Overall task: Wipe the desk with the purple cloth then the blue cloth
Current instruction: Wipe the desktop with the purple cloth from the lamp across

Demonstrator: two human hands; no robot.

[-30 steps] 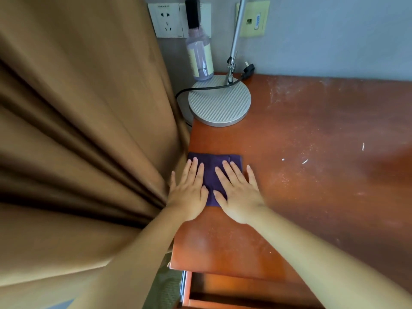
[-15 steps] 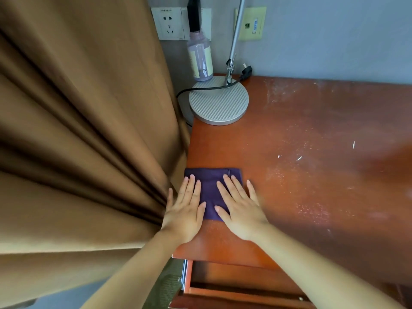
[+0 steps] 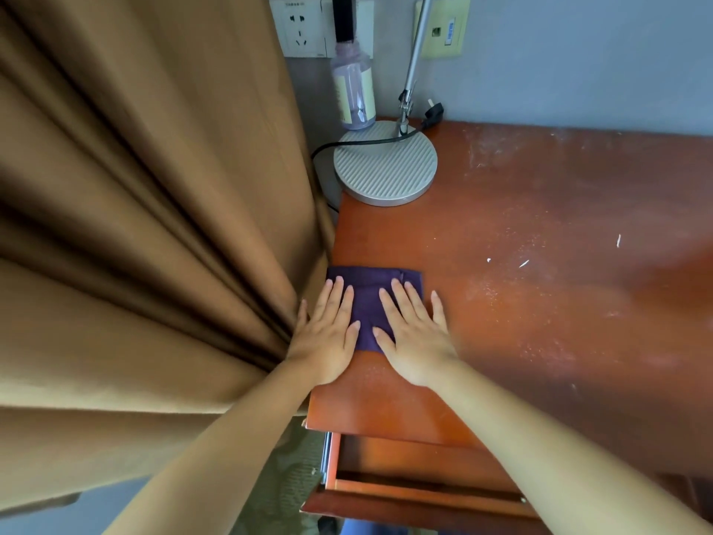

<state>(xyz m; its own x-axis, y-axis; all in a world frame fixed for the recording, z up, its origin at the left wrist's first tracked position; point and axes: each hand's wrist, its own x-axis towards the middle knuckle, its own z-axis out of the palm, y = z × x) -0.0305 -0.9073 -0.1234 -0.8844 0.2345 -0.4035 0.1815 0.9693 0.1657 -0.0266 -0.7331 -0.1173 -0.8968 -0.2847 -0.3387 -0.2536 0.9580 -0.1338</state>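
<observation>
Both hands, left hand [image 3: 327, 334] and right hand [image 3: 414, 335], are pressed flat, fingers straight, on the purple cloth [image 3: 368, 310] at the desk [image 3: 540, 303] left edge; unwiped dusty surface lies rightward.

Purple cloth [image 3: 370, 303], dark violet, plain, lower centre. Desk [image 3: 540, 264], reddish-brown, flecked with white specks, right half. Curtain [image 3: 135, 225], tan brown, plain, left half. Lamp base [image 3: 386, 164], pale grey with diagonal ribbing, upper centre. Bottle [image 3: 353, 90], clear lilac with cream label. Wall [image 3: 578, 52], grey-blue. Socket [image 3: 301, 27], white. Cable [image 3: 362, 142], black.
</observation>
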